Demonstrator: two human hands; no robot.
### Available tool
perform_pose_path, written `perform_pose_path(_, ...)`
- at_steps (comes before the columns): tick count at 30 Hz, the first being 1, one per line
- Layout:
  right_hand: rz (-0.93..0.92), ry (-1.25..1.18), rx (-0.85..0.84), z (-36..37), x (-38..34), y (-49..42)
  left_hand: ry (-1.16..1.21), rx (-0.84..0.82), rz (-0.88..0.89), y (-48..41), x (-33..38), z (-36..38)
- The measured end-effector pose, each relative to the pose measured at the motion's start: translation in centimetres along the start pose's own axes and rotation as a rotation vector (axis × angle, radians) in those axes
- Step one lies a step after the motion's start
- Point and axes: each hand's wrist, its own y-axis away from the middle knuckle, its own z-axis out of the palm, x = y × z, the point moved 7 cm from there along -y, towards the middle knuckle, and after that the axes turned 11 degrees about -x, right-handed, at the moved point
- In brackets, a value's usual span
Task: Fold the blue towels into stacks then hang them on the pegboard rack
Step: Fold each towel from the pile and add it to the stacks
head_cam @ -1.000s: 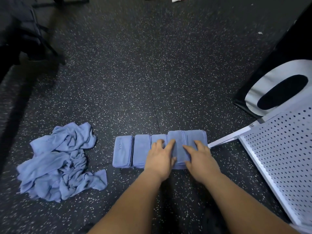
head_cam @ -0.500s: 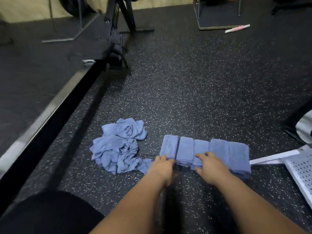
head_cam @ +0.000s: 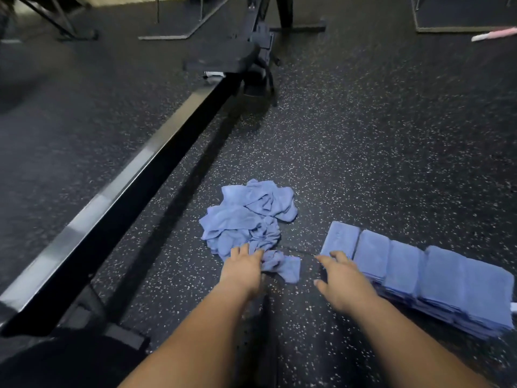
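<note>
One crumpled towel pile (head_cam: 246, 219) lies on speckled black floor (head_cam: 363, 163) beside a rail (head_cam: 134, 191).

No legible txt or labels, incl. on folded towels (head_cam: 436, 278).

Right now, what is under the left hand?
The near edge of the crumpled towel pile lies under the fingers of the left hand. Whether its palm covers towel or floor is hidden.

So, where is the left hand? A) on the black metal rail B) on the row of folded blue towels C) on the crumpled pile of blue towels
C: the left hand touches the near edge of the crumpled pile of blue towels.
</note>
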Motion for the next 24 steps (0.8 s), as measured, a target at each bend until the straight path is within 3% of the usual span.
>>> perform_pose_path(16,-0.002,-0.044,-0.019,2.8,0.6,-7.4,-0.136,-0.04,0.005,-13.0,-3.4,-1.7)
perform_pose_path(19,0.0,-0.053,-0.013,2.4,0.4,-7.3,0.002,0.114,0.049,-12.9,-4.1,-3.3)
perform_pose_path(22,-0.001,-0.064,-0.002,1.4,-0.1,-6.6,0.295,0.32,0.064,-10.5,-5.3,-6.7)
perform_pose_path(24,-0.009,-0.096,0.01,0.6,-0.6,-5.7,0.452,0.369,0.056,-8.2,-5.8,-9.3)
